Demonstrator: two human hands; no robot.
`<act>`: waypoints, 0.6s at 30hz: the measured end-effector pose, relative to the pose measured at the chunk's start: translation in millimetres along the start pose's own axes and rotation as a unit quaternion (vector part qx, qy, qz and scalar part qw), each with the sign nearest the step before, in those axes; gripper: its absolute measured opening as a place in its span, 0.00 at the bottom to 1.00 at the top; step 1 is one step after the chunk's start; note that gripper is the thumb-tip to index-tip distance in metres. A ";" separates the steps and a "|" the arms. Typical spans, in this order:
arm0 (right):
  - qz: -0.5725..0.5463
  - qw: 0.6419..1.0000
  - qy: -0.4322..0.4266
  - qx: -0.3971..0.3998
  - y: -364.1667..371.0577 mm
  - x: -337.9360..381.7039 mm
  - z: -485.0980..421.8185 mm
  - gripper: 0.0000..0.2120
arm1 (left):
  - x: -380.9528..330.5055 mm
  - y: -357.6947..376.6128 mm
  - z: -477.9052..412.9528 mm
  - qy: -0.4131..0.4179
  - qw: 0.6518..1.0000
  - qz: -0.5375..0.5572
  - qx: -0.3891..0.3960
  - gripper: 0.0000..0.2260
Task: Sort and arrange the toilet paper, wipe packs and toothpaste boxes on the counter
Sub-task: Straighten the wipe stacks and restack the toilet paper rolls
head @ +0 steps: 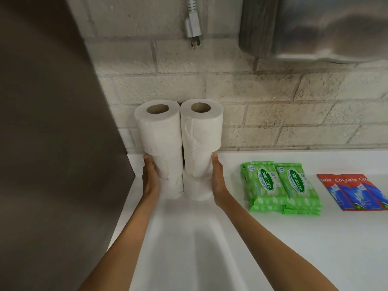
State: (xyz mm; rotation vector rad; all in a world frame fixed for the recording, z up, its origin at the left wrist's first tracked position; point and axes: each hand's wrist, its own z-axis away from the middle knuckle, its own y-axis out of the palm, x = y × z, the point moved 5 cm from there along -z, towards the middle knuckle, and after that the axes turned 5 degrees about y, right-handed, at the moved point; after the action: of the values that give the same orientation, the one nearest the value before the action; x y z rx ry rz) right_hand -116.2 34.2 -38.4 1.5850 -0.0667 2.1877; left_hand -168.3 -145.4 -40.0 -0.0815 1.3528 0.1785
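Both forearms [117,238] run forward over the white desk [231,259]. My left grip [150,179] and right grip [218,181] are spread flat, fingers straight, pressing two upright toilet paper stacks [161,143] between them, long axes vertical. Wipe packs [281,185], then toothpaste boxes [357,192], lie to the right, nearer the right grip. Behind the stacks stands the brick wall [273,101].
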 end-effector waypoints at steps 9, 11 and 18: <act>-0.004 1.000 0.020 -0.017 0.8 -10.1 7.3 0.33 | 17.0 6.9 19.6 -0.062 0.997 -0.022 -0.047 0.34; 0.000 1.000 0.020 -0.015 1.3 -10.1 7.1 0.33 | 16.5 7.1 18.7 -0.062 0.997 -0.011 -0.048 0.34; 0.014 1.000 0.023 -0.009 2.1 -8.6 6.8 0.33 | 14.2 8.2 14.7 -0.064 0.997 0.002 -0.053 0.34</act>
State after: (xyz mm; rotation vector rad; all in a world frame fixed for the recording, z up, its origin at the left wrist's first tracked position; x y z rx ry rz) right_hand -108.7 27.6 -43.5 1.5325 -0.0960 2.2366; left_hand -152.7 -133.8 -50.3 -0.1541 1.2146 0.2544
